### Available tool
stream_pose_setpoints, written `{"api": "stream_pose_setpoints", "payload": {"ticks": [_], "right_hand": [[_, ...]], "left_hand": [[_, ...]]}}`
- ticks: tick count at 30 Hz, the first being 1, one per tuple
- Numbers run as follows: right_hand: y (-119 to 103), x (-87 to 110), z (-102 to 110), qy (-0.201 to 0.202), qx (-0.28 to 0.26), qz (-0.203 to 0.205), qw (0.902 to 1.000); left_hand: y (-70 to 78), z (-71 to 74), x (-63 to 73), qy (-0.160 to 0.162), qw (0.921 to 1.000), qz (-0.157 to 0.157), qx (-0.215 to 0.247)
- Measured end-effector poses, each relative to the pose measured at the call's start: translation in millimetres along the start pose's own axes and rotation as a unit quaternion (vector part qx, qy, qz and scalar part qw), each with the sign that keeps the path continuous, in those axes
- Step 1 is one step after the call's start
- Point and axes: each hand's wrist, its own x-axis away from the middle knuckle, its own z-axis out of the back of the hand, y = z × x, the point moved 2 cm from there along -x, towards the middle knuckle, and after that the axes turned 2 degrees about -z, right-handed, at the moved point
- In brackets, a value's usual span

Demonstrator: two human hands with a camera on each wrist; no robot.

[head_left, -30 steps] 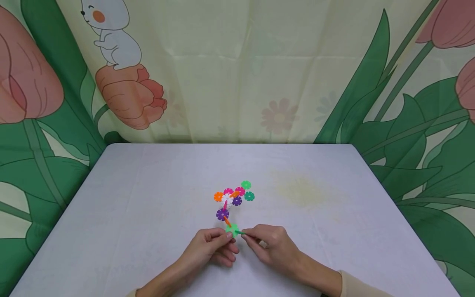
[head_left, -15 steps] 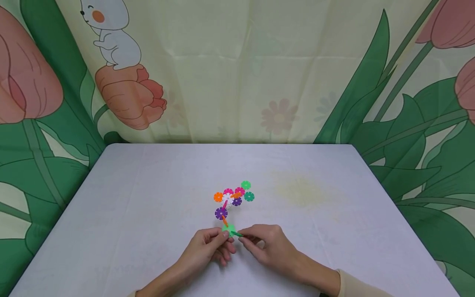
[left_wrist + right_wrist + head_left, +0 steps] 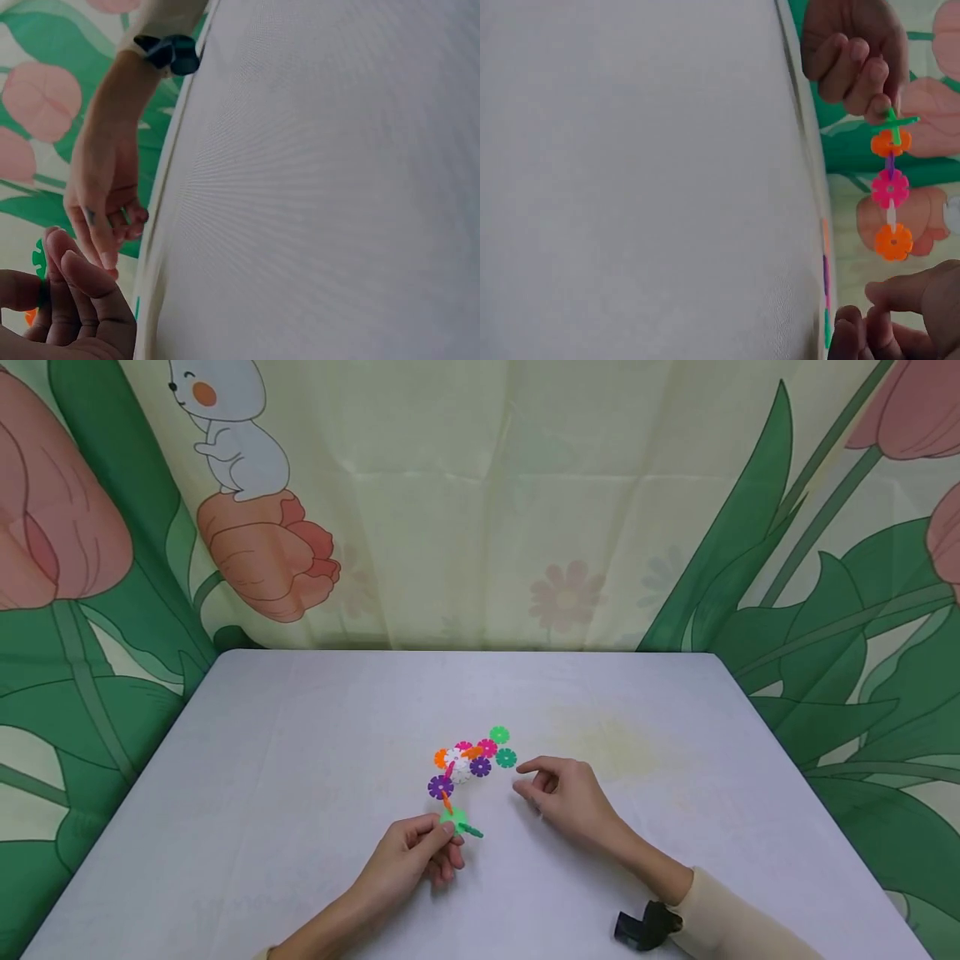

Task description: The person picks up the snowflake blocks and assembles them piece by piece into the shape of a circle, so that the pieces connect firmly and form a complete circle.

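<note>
My left hand (image 3: 420, 853) pinches a light green notched snowflake disc (image 3: 452, 819) between thumb and fingers. A dark green disc (image 3: 471, 831) is joined crosswise to it. From there a chain of interlocked discs runs away from the hand: orange (image 3: 891, 142), purple (image 3: 440, 787), pink (image 3: 890, 188), white (image 3: 453, 755) and another orange (image 3: 894, 241). My right hand (image 3: 567, 795) holds nothing, its fingers loosely bent, just right of a loose dark green disc (image 3: 506, 758). In the left wrist view, the left fingers mostly hide the chain.
Several loose discs lie beyond the chain, among them a light green disc (image 3: 499, 735), a pink disc (image 3: 487, 748) and a purple disc (image 3: 481, 767). The white table (image 3: 315, 727) meets a printed cloth backdrop (image 3: 450, 527). A black wrist camera (image 3: 648, 927) sits at the right sleeve.
The right hand has let go of the dark green disc and moved up and right, towards the loose discs. The left hand has shifted slightly left with the chain.
</note>
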Motion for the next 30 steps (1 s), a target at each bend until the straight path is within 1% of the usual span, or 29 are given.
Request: {"api": "stream_pose_setpoints", "payload": {"ticks": [3,7,11,23,30], "right_hand": [[4,-11.9,0,0.007,0.005,-0.014,0.9999],[6,-25.7,-2,0.008,0.023,-0.007,0.9997],[6,-34.5,-5,0.007,0.044,-0.002,0.9990],[9,-42.5,-9,0.005,0.085,-0.005,0.9964],[7,-44.1,-11,0.004,0.079,-0.013,0.9968]], "left_hand": [[0.0,1.0,0.6,-0.001,1.0000,0.000,-0.004],[0.5,1.6,0.8,0.001,1.0000,0.000,-0.009],[1.2,1.7,1.1,-0.003,1.0000,0.000,-0.006],[2.0,2.0,1.5,-0.015,0.9998,0.009,-0.011],[0.2,2.7,1.6,-0.017,0.9997,0.017,-0.001]]}}
